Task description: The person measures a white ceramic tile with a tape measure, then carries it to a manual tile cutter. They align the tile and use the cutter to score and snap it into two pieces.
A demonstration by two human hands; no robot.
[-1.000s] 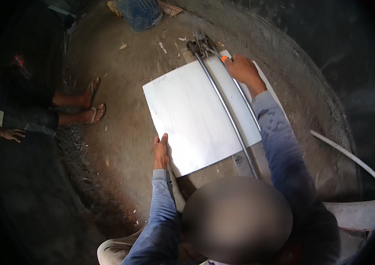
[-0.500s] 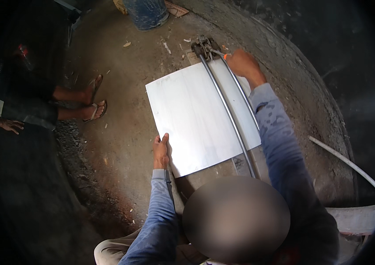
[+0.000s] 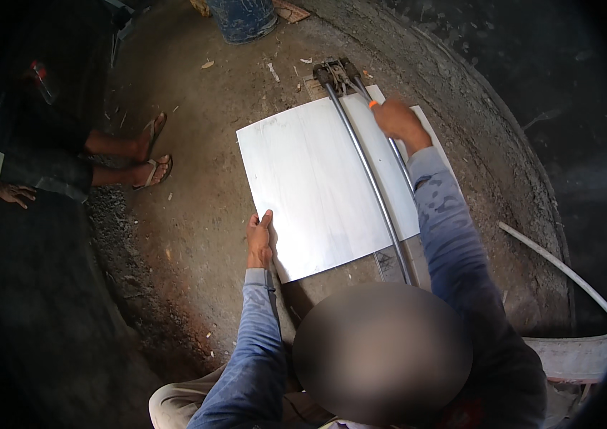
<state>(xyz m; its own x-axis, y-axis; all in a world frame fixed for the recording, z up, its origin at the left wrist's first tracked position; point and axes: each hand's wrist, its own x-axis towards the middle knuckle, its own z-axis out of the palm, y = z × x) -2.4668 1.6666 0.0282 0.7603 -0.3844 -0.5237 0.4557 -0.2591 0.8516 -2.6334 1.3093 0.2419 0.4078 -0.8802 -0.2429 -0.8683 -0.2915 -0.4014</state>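
Observation:
A large white tile (image 3: 318, 186) lies on the dirt floor under the two metal rails (image 3: 368, 171) of a manual tile cutter. My right hand (image 3: 396, 120) is closed around the cutter's orange-tipped handle (image 3: 373, 104), close to the cutter's far end (image 3: 336, 71). My left hand (image 3: 259, 239) lies flat with its fingers on the tile's near left edge and holds nothing. The near end of the cutter base (image 3: 389, 261) shows below the tile.
Another person stands at the left, with sandalled feet (image 3: 150, 154) and a hand (image 3: 7, 191) in view. A blue bucket (image 3: 243, 18) stands beyond the cutter. A white pipe (image 3: 561, 268) and a curved concrete rim (image 3: 575, 354) lie at the right.
My right hand slid slightly along the rails near the far end and came back a little. My left hand stayed on the tile's edge.

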